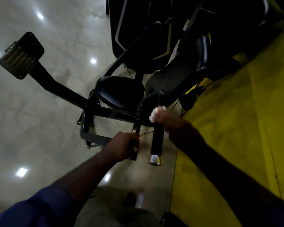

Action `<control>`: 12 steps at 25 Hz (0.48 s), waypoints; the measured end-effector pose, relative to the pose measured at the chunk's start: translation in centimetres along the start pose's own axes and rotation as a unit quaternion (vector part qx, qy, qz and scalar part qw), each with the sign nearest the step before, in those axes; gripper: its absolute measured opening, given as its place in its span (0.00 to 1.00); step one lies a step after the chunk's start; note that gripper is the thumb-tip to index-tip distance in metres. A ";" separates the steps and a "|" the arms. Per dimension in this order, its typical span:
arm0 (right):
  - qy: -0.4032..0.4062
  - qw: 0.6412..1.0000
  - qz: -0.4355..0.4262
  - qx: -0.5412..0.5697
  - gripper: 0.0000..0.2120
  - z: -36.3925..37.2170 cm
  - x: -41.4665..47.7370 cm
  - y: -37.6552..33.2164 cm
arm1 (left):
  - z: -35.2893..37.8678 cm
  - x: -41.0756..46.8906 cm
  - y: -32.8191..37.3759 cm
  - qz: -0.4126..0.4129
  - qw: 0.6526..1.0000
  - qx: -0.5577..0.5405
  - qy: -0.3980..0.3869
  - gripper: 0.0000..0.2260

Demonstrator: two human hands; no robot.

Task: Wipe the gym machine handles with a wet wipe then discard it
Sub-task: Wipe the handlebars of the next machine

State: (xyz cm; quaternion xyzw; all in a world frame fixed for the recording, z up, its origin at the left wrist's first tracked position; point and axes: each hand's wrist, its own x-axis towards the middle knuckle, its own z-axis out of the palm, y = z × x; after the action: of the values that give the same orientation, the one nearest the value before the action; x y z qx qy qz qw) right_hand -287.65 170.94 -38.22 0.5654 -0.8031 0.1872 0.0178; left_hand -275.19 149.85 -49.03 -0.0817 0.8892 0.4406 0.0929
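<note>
Far to the left we see the machine's ribbed footplate (pixel 21 54) on its long arm above the glossy tiled floor (pixel 39 112), and nearer the middle the black padded seat (pixel 120 90). Next comes our left hand (pixel 125 145), fingers curled round the flat black frame bar (pixel 137 118). We judge this grip to be a brace: the bar is rigid steel and will not give, so it is a sound place to steady the machine while the other hand rubs. Just beside it hangs the handle (pixel 157 141), a round black grip ending in a bright metal end cap (pixel 155 160). The sleeve looks like foam or rubber, so we expect it to be slightly soft and to drag against a damp cloth, while the cap should be slick. At the handle's upper end the white wet wipe (pixel 154 113) is bunched in our right hand (pixel 166 119), which is closed on it and seems wrapped round the grip, though motion blur hides the fingers. The wipe is light, limp and easily torn, so it is best held wadded in the palm and slid along the sleeve towards the cap. Rightmost runs a yellow surface (pixel 236 128).
</note>
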 end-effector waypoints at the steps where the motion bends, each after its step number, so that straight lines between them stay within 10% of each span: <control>1: 0.031 0.999 0.026 0.003 0.19 0.6 2.7 3.1 | 0.1 0.1 0.1 0.001 1.000 0.011 0.002 0.21; 5: 0.059 0.968 0.203 0.132 0.13 0.4 7.2 5.6 | 0.5 0.2 -0.2 -0.001 1.000 0.026 0.004 0.20; 12: 0.049 0.988 0.123 0.077 0.27 2.8 -4.8 -3.8 | -0.2 0.8 0.4 -0.002 0.999 0.049 -0.003 0.16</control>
State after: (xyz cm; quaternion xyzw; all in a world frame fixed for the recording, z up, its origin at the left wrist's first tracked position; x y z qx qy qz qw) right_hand -281.90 173.29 -40.95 0.4517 -0.8479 0.2772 -0.0097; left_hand -276.07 149.90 -48.83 -0.0777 0.9091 0.3966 0.1007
